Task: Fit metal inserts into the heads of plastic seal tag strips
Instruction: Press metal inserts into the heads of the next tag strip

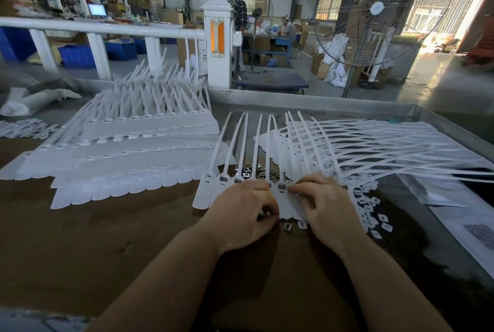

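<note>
A joined row of white plastic seal tag strips (207, 190) lies in front of me, tails pointing away. Several of its heads show dark metal inserts (282, 186). My left hand (242, 207) lies over the row's flags with fingers curled, the fingertips pinching the lower edge of the row. My right hand (324, 202) rests on the right part of the row, its fingertips pressing at a head beside the inserted one. Loose metal inserts (254, 170) lie in a small heap just beyond the heads. One insert (287, 227) lies near my hands.
Stacked finished strip rows (128, 155) cover the left of the table. A fanned pile of strips (361, 144) lies to the right, with small white caps (374, 214) scattered below it. The table's raised metal rim (320, 103) runs along the far edge. A standing fan (377, 10) is beyond.
</note>
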Motion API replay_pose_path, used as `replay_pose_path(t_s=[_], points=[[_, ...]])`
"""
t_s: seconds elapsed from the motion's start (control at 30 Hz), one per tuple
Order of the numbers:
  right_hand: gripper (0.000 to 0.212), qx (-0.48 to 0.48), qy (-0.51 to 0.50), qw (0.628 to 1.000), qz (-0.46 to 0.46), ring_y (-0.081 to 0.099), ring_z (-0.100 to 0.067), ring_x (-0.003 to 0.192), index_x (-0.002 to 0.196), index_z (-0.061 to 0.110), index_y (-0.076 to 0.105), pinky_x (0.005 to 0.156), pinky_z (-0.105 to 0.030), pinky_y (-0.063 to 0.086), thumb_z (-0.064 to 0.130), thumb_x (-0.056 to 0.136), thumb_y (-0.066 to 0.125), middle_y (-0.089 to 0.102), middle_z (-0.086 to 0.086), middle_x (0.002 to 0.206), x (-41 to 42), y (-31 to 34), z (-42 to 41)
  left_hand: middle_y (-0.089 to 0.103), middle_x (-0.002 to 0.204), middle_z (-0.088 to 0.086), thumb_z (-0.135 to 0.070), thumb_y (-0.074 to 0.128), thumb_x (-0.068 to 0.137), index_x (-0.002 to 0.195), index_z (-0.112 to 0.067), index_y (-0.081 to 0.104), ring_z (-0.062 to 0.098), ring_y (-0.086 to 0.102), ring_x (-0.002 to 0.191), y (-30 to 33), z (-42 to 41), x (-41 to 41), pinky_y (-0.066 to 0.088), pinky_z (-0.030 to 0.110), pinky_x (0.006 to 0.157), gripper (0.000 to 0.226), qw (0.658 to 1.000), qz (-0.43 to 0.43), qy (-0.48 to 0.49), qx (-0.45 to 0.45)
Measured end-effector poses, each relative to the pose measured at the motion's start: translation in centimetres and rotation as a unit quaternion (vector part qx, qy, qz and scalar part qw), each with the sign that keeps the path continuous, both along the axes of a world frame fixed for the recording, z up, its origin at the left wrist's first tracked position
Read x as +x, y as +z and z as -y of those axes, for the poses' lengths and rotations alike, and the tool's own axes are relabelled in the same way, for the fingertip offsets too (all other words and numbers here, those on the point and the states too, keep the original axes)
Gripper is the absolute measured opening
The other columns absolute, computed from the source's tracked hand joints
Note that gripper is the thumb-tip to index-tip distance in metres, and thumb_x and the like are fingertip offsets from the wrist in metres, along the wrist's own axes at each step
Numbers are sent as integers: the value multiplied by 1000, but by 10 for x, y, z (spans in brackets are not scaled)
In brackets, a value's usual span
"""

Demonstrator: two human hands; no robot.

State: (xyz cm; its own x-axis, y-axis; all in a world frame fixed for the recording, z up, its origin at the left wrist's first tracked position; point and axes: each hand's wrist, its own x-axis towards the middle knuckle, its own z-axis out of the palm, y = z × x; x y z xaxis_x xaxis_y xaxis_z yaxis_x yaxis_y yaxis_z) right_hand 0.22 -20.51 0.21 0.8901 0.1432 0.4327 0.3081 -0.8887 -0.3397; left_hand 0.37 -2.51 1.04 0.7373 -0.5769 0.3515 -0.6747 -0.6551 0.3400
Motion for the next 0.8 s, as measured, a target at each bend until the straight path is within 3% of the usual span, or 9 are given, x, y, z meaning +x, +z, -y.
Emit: replay_pose_path(t_s=[0.2, 0.33, 0.4, 0.47, 0.6, 0.8], points=[[25, -5, 0, 1000, 4, 45, -7, 104, 111, 23, 67, 96, -24, 31, 16, 93, 51, 58, 10, 110, 1, 0, -1, 41, 87, -18, -29, 61, 86, 94, -21, 69, -11, 28, 83, -4, -1, 5, 27, 3, 74, 14, 1000, 15, -4, -3], [25, -8, 0, 1000, 4, 45, -7, 105, 111, 24, 66, 97, -25, 31, 17, 93, 51, 58, 10, 110, 1, 0, -1, 40, 85, -23, -27, 62, 86, 91, -22, 67, -16, 36, 84, -4, -1, 5, 29, 0, 72, 9, 1000, -19, -9, -7], [24, -3, 3, 1000, 2, 44, -6, 103, 112, 24, 66, 97, -25, 32, 18, 94, 51, 58, 10, 109, 1, 0, -1, 44, 84, -24, -23, 63, 85, 83, -28, 62, -18, 42, 85, -1, -1, 4, 33, 0, 72, 6, 997, -53, -2, -64], [25, 1, 4, 1000, 2, 44, -6, 104, 112, 24, 66, 98, -26, 31, 19, 94, 51, 58, 10, 110, 1, 1, -1, 49, 85, -23, -19, 63, 85, 77, -35, 54, -13, 48, 84, 1, -2, 4, 37, 1, 75, 19, 987, -80, 25, -136], [26, 1, 4, 1000, 1, 44, -7, 105, 112, 23, 66, 98, -25, 30, 16, 93, 50, 58, 9, 111, 0, 1, 0, 57, 83, -20, -17, 61, 87, 80, -37, 52, -3, 56, 81, 4, -9, 6, 40, 0, 75, 23, 965, -91, 111, -221], [26, 4, 8, 1000, -5, 44, -7, 106, 113, 22, 66, 99, -27, 31, 16, 94, 49, 58, 9, 112, -1, 2, 0, 62, 77, -18, -16, 64, 86, 84, -34, 55, -9, 57, 73, 4, -23, 15, 41, 1, 65, 20, 909, -67, 231, -341]])
